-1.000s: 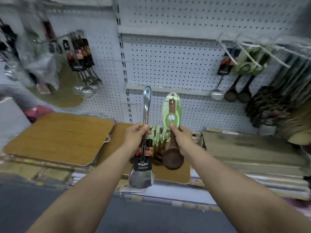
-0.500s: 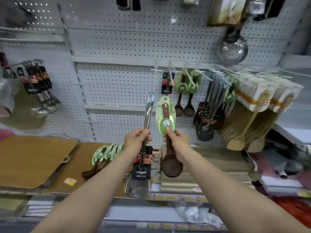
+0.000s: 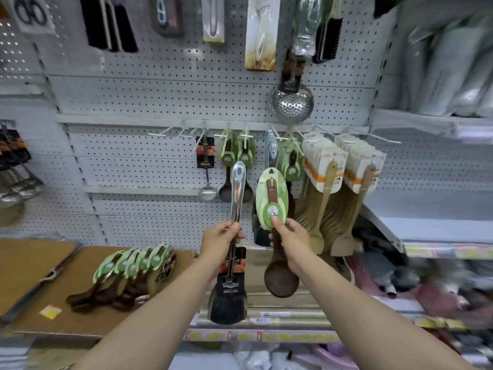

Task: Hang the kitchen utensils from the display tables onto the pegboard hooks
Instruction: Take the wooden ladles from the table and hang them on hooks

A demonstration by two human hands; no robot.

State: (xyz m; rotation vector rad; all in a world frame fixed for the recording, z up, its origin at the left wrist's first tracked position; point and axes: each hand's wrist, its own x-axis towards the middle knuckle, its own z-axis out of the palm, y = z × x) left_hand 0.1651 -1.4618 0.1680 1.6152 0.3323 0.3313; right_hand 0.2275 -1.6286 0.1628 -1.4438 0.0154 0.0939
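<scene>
A steel turner (image 3: 237,193) is gripped at mid-handle by the left hand (image 3: 221,240), the fingers curled tight round the shaft and the blade hanging down. A black card (image 3: 230,289) is fixed just above the blade; white lettering is seen on it upside down and cannot be read. A wooden ladle (image 3: 281,279) is held bowl-down by the right hand (image 3: 289,236). Its green card (image 3: 272,193) is pinched between thumb and curled fingers, the thumb laid on the lower edge of a round white logo (image 3: 275,209) whose mark cannot be made out. Both utensils are held upright, side by side and apart, before the pegboard (image 3: 133,161) and below a row of white hooks (image 3: 170,134). Like ladles on green cards (image 3: 237,153) are hung from those hooks, with wooden spatulas (image 3: 324,198) on white cards banded in orange to their right; the print there is too small to read. More green-carded ladles are laid in an overlapping row (image 3: 133,265) on the table (image 3: 80,263), near a yellow sticker (image 3: 50,312). A tall box (image 3: 260,33) is hung at the top; its contents cannot be told.
</scene>
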